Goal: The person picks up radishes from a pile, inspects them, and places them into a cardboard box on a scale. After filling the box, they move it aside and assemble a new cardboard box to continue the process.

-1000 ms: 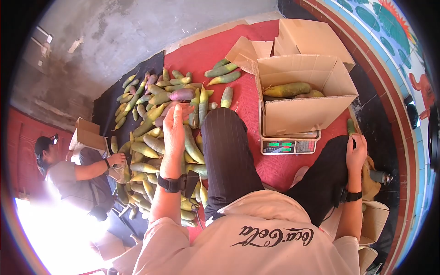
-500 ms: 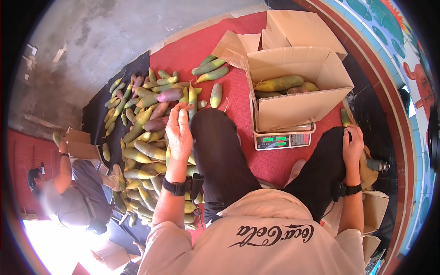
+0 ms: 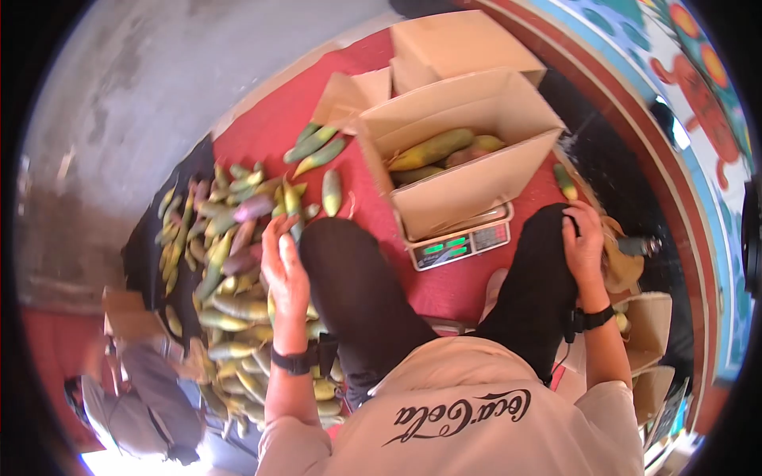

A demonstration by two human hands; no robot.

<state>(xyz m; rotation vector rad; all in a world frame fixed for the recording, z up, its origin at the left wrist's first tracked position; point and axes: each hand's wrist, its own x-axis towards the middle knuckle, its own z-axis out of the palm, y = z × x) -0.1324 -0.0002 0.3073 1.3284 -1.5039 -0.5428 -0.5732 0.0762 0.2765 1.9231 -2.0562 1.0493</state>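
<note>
Shirt and knees: the wearer's pale shirt (image 3: 456,404) is nearest, with the dark-trousered knees (image 3: 345,262) spread beyond it.
Left hand: the left hand (image 3: 286,274) is raised beside the left knee, its fingers loosely extended and nothing seen in its grasp. It is nearest the radish pile (image 3: 238,308); whether it touches any radish cannot be told.
Right hand: the right hand (image 3: 584,238) rests at the right knee, fingers slightly bent, no object seen in it. A small green radish (image 3: 565,182) lies just beyond its fingertips.
Scale: a digital scale (image 3: 432,254) sits between and beyond the knees, its green digits lit but too small to read.
Open box: a cardboard box (image 3: 460,198) stands upright on the scale, flap out to the left, with several radishes (image 3: 436,151) low inside.
Red mat: one radish (image 3: 332,193) lies apart, left of the box; a small group (image 3: 317,151) lies near the flap.
Stage: it looks like a pause, with the box partly loaded and neither hand working on it.
Reach: from this pose, getting at the box would call for leaning forward and clearing its high near wall.
Farther off: another carton (image 3: 464,47) is behind the box; another person (image 3: 151,397) bends at far left, blurred.
</note>
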